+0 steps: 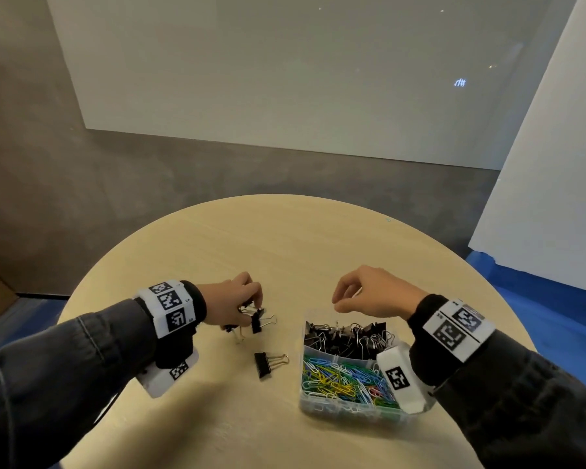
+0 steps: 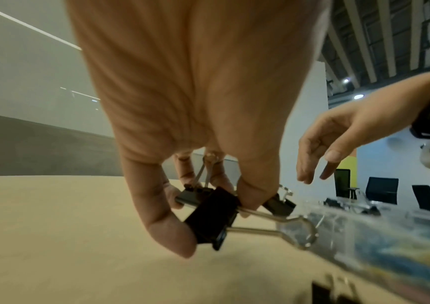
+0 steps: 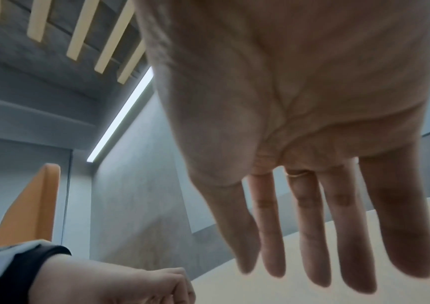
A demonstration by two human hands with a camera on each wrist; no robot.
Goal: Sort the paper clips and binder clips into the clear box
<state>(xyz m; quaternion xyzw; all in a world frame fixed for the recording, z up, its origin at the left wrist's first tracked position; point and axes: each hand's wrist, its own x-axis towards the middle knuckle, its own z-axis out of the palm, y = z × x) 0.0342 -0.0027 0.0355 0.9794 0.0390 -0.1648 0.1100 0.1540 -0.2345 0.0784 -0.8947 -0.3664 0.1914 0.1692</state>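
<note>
So the clear box [image 1: 322,406] is sitting on the round wooden counter [image 1: 285,238], over on the right side of it. It's split into compartments: the far one is holding a heap of black binder clips [image 1: 345,336], the near one is stuffed with colored paper clips [image 1: 342,377] — blue, green, yellow, white, a bit of red.

Left of the box, one loose binder clip [image 1: 264,363] is lying flat on the counter by itself, wire handles pointing toward the box.

A bit farther back, the left hand [image 1: 241,299] is doing the work. Its fingers are curling down and pinching a little bunch of binder clips [image 1: 256,321] just above the counter. In the left wrist view the thumb [image 2: 164,226] and the fingertips [image 2: 247,197] are squeezing one black clip [image 2: 211,214] from both sides, its silver handles sticking out toward the box, with another clip or two tucked up behind it in the same grip. Exactly how many it's carrying, I can't tell.

The right hand [image 1: 372,292] is hovering over the far edge of the box, holding nothing — in the right wrist view its fingers [image 3: 312,236] are hanging down loose and nearly straight, slightly apart, touching nothing.

Both wrists are wearing white bands with black square markers over dark sleeves.
</note>
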